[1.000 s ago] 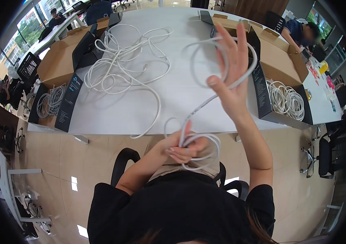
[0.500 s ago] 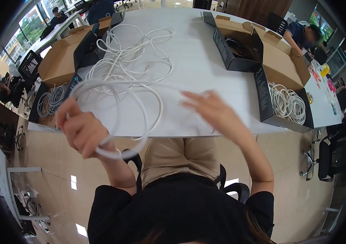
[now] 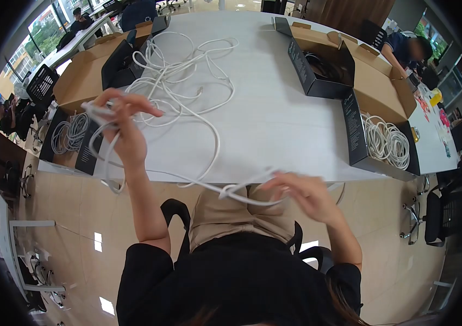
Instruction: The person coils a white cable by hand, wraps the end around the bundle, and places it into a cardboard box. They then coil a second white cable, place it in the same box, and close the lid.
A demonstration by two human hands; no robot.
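A long white cable (image 3: 218, 142) lies in loose tangled loops on the left part of the white table (image 3: 274, 130). My left hand (image 3: 125, 127) is raised over the table's left front, with loops of the cable around its fingers and hanging below. Blurred at the front edge, my right hand (image 3: 304, 195) has its fingers closed on another stretch of the cable. Between my hands the cable runs past the table edge and shows a knot or crossing in front of my lap.
Open boxes with coiled cables stand at left (image 3: 85, 155) and right (image 3: 383, 165). Behind them are a left rear box (image 3: 117, 70) and a right rear box (image 3: 323, 87) with dark cable. A person (image 3: 405, 49) sits at the back right.
My left hand has risen, and its large cable loop has changed shape. My right hand has moved down to the front edge and now has cable in its fingers.
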